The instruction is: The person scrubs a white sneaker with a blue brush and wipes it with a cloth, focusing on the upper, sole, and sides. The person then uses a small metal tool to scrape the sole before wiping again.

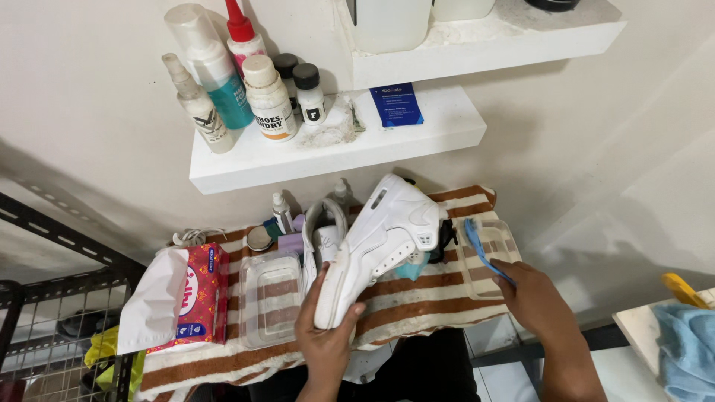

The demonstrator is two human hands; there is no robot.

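My left hand point(325, 327) grips a white sneaker point(383, 238) by its sole edge and holds it tilted above a brown-and-white striped towel point(417, 298). My right hand point(532, 298) holds a blue-handled brush point(482, 249) over a clear plastic tray point(488, 260) at the right end of the towel. A second white sneaker point(324, 234) stands behind the held one, partly hidden by it.
A clear plastic container point(269, 298) and a red tissue pack point(195, 298) lie on the towel at left. Small bottles point(281, 212) stand at the back. A white wall shelf point(328, 145) above holds several cleaner bottles point(268, 97). A wire rack point(52, 327) stands left, a blue cloth point(689, 350) right.
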